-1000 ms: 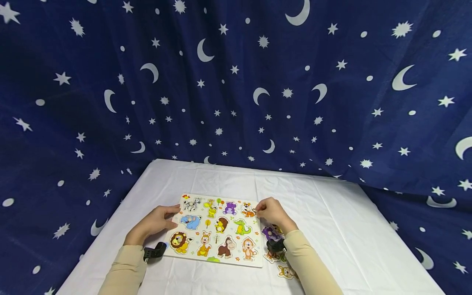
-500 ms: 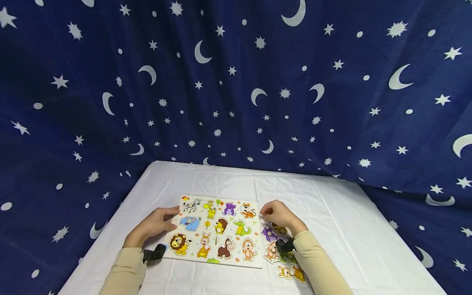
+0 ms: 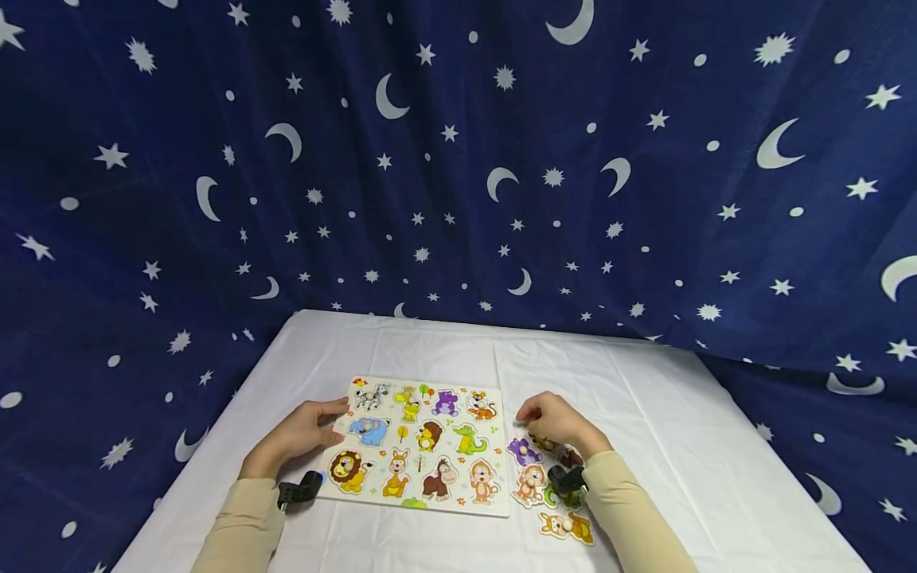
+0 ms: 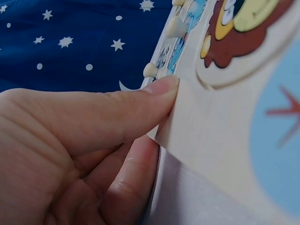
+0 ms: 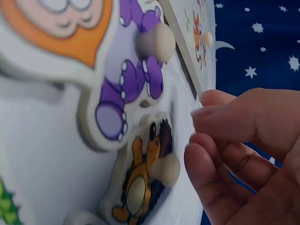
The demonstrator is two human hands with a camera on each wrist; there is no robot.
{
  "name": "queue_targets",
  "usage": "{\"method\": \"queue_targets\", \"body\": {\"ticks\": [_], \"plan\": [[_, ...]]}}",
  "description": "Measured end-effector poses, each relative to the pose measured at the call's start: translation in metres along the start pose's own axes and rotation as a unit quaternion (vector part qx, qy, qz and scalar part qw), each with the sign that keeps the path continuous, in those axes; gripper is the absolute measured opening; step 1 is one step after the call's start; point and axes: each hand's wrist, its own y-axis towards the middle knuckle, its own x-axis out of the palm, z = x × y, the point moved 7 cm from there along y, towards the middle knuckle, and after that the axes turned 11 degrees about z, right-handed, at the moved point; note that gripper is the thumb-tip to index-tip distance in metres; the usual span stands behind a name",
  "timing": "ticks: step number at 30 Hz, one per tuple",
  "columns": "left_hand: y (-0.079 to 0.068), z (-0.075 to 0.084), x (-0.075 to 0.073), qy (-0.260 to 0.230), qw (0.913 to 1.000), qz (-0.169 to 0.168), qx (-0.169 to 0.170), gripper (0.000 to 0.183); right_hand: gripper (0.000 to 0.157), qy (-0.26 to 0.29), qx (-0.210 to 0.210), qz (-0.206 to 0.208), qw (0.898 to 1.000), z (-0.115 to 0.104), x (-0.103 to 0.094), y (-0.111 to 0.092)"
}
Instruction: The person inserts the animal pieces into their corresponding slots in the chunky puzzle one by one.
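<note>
My left hand (image 3: 304,428) grips the left edge of a wooden animal puzzle board (image 3: 448,451). In the left wrist view the thumb lies on the board's top face, with a finger at its edge below. My right hand (image 3: 557,419) hovers just right of the board, fingers loosely bent and nothing between them. Below it, a hedgehog puzzle piece (image 5: 140,178) with a wooden knob lies on the cloth. A purple hippo piece (image 5: 115,96) and a monkey piece (image 3: 530,484) lie close by. A tiger piece (image 3: 481,406) sits in the board's upper right corner.
A crocodile piece (image 3: 562,497), partly hidden by the right wrist camera (image 3: 567,478), and a kangaroo piece (image 3: 566,527) lie right of the board. A white cloth (image 3: 430,350) covers the table. A blue star-patterned curtain (image 3: 458,103) hangs behind.
My right hand has moved away from the tiger piece, rightward and slightly down toward the loose pieces. More of the loose pieces show now. The left hand stays at the board's edge.
</note>
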Motion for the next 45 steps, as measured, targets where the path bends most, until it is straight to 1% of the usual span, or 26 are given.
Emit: {"method": "queue_targets", "body": {"ticks": [3,6,13,20,25,28,31,34,40,43,45], "plan": [[0.001,0.000,0.000,-0.006,0.9999,-0.003,0.016,0.059,0.027,0.012,-0.004,-0.014,1.000,0.002,-0.003,-0.004],[0.002,0.000,0.000,-0.010,0.9997,-0.003,0.023,0.059,0.029,0.025,-0.011,-0.032,0.999,0.002,-0.005,-0.008],[0.001,-0.002,0.001,0.000,1.0000,-0.003,0.003,0.060,0.026,0.033,-0.020,-0.049,0.998,0.008,-0.005,-0.012],[-0.002,-0.002,0.001,-0.009,0.9999,-0.006,-0.004,0.060,0.021,0.048,-0.010,-0.061,0.997,0.017,-0.001,-0.015],[-0.003,-0.003,0.003,-0.013,0.9999,-0.007,-0.006,0.060,0.023,0.070,-0.001,-0.067,0.995,0.023,0.000,-0.017],[-0.002,-0.003,0.004,-0.004,1.0000,-0.007,-0.004,0.060,0.020,0.079,0.006,-0.064,0.995,0.026,-0.001,-0.018],[-0.002,-0.003,0.003,-0.006,0.9999,-0.004,-0.009,0.060,0.012,0.083,0.003,-0.055,0.995,0.027,-0.002,-0.017],[0.000,-0.002,0.003,0.000,1.0000,-0.003,-0.005,0.060,0.007,0.087,0.000,-0.044,0.995,0.027,-0.003,-0.017],[0.001,-0.002,0.001,0.005,1.0000,-0.004,-0.001,0.060,0.005,0.087,-0.006,-0.030,0.996,0.025,-0.005,-0.014],[0.001,-0.003,0.001,0.000,1.0000,-0.003,-0.005,0.060,0.004,0.081,-0.006,-0.026,0.996,0.025,-0.005,-0.013],[0.000,-0.002,0.000,-0.001,1.0000,-0.004,-0.001,0.061,0.004,0.080,-0.005,-0.024,0.996,0.026,-0.004,-0.013]]}}
